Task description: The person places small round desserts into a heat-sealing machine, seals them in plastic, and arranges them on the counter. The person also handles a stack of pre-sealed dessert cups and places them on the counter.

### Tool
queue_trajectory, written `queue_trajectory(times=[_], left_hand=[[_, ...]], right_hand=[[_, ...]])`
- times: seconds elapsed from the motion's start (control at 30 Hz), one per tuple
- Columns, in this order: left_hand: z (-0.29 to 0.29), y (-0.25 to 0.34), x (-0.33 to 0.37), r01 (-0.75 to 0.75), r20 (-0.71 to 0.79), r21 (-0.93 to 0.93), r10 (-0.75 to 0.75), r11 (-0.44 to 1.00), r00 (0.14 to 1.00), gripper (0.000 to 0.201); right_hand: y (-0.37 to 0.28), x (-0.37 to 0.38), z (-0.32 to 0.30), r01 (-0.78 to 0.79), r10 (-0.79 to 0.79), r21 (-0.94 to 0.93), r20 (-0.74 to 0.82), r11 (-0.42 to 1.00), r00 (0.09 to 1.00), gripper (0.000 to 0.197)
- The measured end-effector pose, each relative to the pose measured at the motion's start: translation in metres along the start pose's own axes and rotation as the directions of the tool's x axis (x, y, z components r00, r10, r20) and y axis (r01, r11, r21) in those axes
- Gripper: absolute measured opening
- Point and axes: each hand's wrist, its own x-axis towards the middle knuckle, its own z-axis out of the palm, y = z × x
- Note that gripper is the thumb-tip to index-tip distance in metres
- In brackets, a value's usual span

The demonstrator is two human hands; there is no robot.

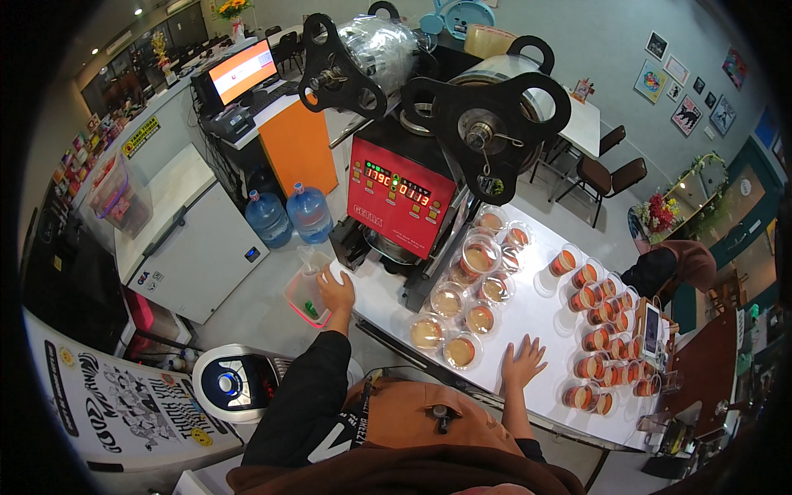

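Cups [479, 317] flank the spread, empty right hand [521, 364], the curled left hand [333, 290] beside a bin [295, 295], hold unclear.

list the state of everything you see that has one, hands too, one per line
left hand: fingers curved by clear plastic; grip unclear
right hand: open, fingers spread, over the table
near cups: filled, upright, grouped
far cups: filled, upright, grouped
red machine: on, display lit
monitor: on, orange screen
freezer: shut
white appliance: on, blue light
blue jugs: upright, capped
bin: open-topped
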Motion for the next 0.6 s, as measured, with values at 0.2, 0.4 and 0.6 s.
queue_trajectory(times=[0.2,0.4,0.6], left_hand=[[0.004,-0.005,0.002,-0.022,-0.034,-0.003,0.022,1.0,0.999,0.055],[-0.002,0.0,0.001,-0.011,-0.007,-0.013,0.011,1.0,1.0,0.055],[-0.008,0.005,0.001,0.037,0.039,-0.011,-0.037,0.999,0.999,0.056]], right_hand=[[0.0,0.0,0.001,-0.007,0.007,0.0,0.0,1.0,1.0,0.066],[0.0,0.0,0.0,0.003,-0.003,0.007,-0.009,1.0,1.0,0.066],[-0.001,-0.001,-0.001,0.004,-0.004,0.012,-0.015,1.0,1.0,0.066]])
